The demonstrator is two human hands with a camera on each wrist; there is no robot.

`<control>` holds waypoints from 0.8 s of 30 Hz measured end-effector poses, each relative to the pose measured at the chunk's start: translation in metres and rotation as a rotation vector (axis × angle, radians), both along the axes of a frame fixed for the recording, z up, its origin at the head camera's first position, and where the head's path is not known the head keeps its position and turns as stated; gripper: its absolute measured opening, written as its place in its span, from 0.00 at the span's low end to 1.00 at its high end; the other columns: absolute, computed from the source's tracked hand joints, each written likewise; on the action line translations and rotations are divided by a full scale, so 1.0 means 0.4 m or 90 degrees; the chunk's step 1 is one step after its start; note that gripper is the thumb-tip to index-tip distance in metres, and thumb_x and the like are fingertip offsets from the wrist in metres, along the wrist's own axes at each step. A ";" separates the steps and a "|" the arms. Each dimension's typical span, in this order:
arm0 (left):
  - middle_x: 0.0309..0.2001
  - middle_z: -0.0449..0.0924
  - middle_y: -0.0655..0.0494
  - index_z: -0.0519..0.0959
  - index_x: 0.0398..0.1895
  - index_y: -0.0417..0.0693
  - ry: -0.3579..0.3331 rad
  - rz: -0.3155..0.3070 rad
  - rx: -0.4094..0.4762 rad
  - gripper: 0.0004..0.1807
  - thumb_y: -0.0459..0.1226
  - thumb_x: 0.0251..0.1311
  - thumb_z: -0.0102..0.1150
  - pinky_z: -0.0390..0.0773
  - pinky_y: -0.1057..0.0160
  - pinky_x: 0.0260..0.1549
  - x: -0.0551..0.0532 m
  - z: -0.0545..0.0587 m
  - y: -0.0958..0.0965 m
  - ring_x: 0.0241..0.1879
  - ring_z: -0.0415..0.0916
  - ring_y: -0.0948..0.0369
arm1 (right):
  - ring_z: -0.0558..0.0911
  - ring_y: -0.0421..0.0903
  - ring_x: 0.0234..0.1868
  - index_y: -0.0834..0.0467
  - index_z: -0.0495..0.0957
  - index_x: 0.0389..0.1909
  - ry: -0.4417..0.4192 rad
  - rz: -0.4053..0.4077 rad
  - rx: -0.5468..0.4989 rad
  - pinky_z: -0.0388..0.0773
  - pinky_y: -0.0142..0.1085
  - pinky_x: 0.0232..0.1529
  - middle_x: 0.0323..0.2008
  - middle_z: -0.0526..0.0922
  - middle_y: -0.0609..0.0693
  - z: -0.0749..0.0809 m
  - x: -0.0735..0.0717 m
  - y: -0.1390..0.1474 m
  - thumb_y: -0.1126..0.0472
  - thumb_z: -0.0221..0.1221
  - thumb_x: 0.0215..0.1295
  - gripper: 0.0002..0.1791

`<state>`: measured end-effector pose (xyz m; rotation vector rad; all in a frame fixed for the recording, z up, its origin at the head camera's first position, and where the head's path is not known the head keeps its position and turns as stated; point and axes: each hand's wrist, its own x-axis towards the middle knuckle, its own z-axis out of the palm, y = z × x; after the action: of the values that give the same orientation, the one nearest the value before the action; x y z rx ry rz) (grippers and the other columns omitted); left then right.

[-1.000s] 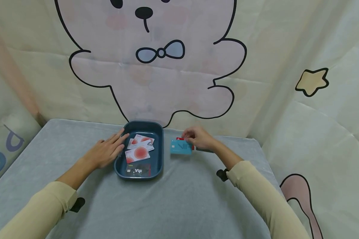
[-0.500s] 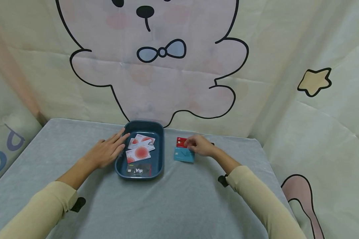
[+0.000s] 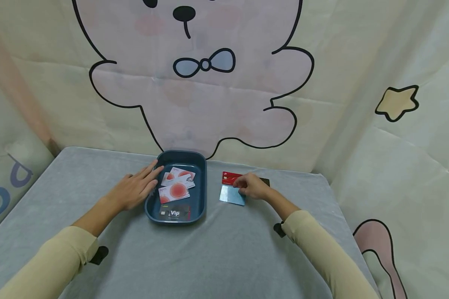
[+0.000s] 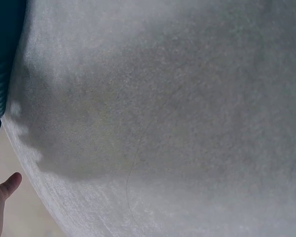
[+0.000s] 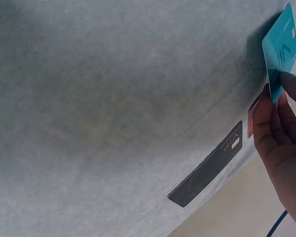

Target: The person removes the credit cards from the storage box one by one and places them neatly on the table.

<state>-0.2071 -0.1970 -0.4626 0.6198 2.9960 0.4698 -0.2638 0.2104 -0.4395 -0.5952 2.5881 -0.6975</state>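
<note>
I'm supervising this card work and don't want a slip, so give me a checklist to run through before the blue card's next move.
1. Blue card pinched between thumb and fingers of the right hand: ok.
2. Blue card fully off the tablecloth: cannot tell; it tilts in the right wrist view, but its lower edge is partly hidden.
3. Left hand at the tray: ok, fingers at its left rim.
4. Red-and-white cards spread without overlap: not ok, they overlap inside the tray.
5. Red card and black card in the tray: not ok, both lie outside it.
</note>
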 end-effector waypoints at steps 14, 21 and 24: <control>0.80 0.41 0.45 0.51 0.80 0.51 0.000 0.001 0.004 0.32 0.49 0.77 0.36 0.59 0.27 0.60 -0.001 -0.004 -0.001 0.75 0.48 0.40 | 0.78 0.47 0.41 0.65 0.84 0.47 0.029 0.005 -0.001 0.79 0.41 0.49 0.42 0.85 0.53 -0.021 0.004 -0.003 0.72 0.61 0.66 0.11; 0.80 0.41 0.45 0.51 0.80 0.51 0.002 0.005 0.005 0.32 0.50 0.77 0.36 0.59 0.27 0.60 -0.003 -0.007 -0.002 0.75 0.48 0.41 | 0.78 0.47 0.40 0.64 0.83 0.47 0.033 0.012 0.000 0.79 0.40 0.46 0.40 0.84 0.52 -0.018 0.000 -0.003 0.70 0.63 0.64 0.11; 0.80 0.41 0.44 0.51 0.80 0.51 0.001 0.005 0.007 0.32 0.49 0.77 0.37 0.59 0.27 0.60 -0.005 -0.007 -0.003 0.75 0.48 0.41 | 0.78 0.47 0.41 0.62 0.83 0.47 0.024 -0.002 0.001 0.79 0.40 0.47 0.40 0.83 0.51 -0.009 -0.005 -0.005 0.68 0.64 0.65 0.11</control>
<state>-0.2089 -0.1982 -0.4655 0.6104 3.0008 0.4861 -0.2658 0.2083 -0.4430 -0.6092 2.6241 -0.6912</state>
